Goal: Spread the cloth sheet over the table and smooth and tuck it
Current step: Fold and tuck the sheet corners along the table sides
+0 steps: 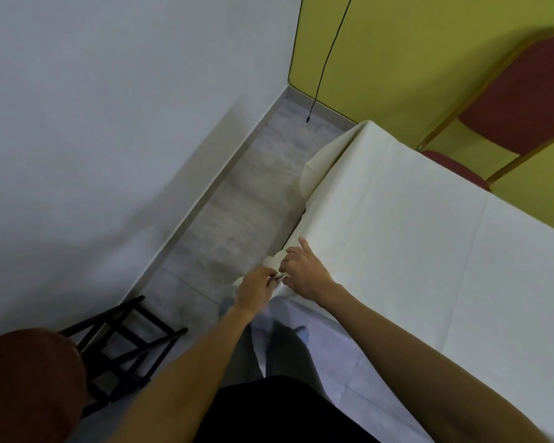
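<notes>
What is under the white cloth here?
Presumably the table, but the cloth covers it completely, so none shows. Both hands work the cloth's near corner.

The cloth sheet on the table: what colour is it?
Plain white to cream, no pattern; the cloth sheet shows only in the head view.

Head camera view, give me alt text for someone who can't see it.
Both hands work a near corner of the white cloth sheet covering a table: the left hand pinches the fabric, the right hand rests beside it. A red chair stands at the table's far side against a yellow wall.
</notes>
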Action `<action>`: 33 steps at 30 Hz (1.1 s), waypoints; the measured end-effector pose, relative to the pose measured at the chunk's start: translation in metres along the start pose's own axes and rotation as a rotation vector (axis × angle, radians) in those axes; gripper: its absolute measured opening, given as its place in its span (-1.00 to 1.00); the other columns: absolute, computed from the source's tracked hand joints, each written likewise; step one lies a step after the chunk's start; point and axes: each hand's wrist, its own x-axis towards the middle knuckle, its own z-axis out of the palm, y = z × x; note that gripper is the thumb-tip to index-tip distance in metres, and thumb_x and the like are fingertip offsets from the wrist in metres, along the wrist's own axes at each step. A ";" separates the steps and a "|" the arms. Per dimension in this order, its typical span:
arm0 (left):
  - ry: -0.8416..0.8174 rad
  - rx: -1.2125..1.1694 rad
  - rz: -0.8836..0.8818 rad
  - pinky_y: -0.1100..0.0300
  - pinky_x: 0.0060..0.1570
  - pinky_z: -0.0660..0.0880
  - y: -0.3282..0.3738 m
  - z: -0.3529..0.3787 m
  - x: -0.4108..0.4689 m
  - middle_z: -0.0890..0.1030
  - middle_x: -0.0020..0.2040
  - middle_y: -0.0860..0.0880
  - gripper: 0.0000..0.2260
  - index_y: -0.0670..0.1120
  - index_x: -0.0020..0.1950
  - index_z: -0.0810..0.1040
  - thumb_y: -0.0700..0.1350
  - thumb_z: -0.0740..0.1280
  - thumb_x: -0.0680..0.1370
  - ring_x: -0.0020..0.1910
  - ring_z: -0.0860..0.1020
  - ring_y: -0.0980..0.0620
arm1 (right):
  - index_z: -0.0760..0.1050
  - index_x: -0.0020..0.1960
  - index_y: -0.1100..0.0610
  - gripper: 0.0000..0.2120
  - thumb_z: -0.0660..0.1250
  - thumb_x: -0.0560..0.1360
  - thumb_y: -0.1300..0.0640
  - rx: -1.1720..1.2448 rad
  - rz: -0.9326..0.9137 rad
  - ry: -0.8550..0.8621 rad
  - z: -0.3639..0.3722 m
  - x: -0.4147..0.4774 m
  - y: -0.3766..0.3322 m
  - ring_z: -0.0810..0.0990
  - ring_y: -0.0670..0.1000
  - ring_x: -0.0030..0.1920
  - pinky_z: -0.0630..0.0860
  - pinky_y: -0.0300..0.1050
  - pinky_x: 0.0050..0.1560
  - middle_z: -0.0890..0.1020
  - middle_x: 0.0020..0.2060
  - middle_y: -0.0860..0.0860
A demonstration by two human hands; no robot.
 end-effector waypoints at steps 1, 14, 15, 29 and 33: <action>0.011 0.015 0.019 0.06 0.03 0.58 0.002 0.000 -0.001 0.63 -0.07 0.03 -0.87 -0.01 0.01 0.60 -0.01 0.29 0.61 -0.09 0.58 0.11 | 0.63 0.17 0.06 -0.78 0.33 0.58 0.03 0.002 -0.002 -0.002 0.000 0.000 -0.001 0.43 0.07 0.38 -0.17 0.16 0.54 0.65 0.16 0.00; 0.119 0.024 0.084 0.28 -0.15 0.40 0.017 -0.004 0.001 0.61 -0.18 -0.02 -0.90 -0.12 -0.11 0.60 -0.16 0.34 0.58 -0.21 0.52 0.07 | 0.63 0.15 0.10 -0.79 0.37 0.55 0.09 0.039 -0.020 -0.007 -0.005 -0.001 0.000 0.41 0.12 0.40 -0.16 0.17 0.54 0.63 0.18 0.05; 0.116 0.040 0.080 0.27 -0.13 0.43 0.015 -0.006 0.000 0.63 -0.16 -0.04 -0.89 -0.12 -0.09 0.62 -0.13 0.35 0.58 -0.19 0.54 0.06 | 0.62 0.17 0.10 -0.77 0.36 0.55 0.08 0.032 -0.020 -0.012 -0.004 -0.001 0.000 0.39 0.11 0.41 -0.18 0.17 0.54 0.63 0.19 0.05; 0.122 0.196 0.381 0.19 -0.37 0.40 -0.004 -0.049 -0.002 0.54 -0.33 -0.13 -0.77 -0.17 -0.23 0.50 -0.29 0.55 0.38 -0.39 0.46 0.00 | 0.59 0.20 0.29 -0.58 0.49 0.45 0.06 0.120 -0.092 0.078 0.005 -0.004 0.017 0.45 0.23 0.37 0.00 0.19 0.53 0.60 0.22 0.19; 0.146 0.190 0.437 0.12 -0.31 0.54 -0.024 -0.050 -0.001 0.60 -0.25 -0.14 -0.83 -0.18 -0.20 0.52 -0.31 0.51 0.41 -0.33 0.54 -0.04 | 0.59 0.22 0.25 -0.61 0.44 0.49 0.02 0.098 -0.056 0.036 0.005 0.001 0.014 0.40 0.15 0.41 -0.15 0.08 0.55 0.61 0.23 0.13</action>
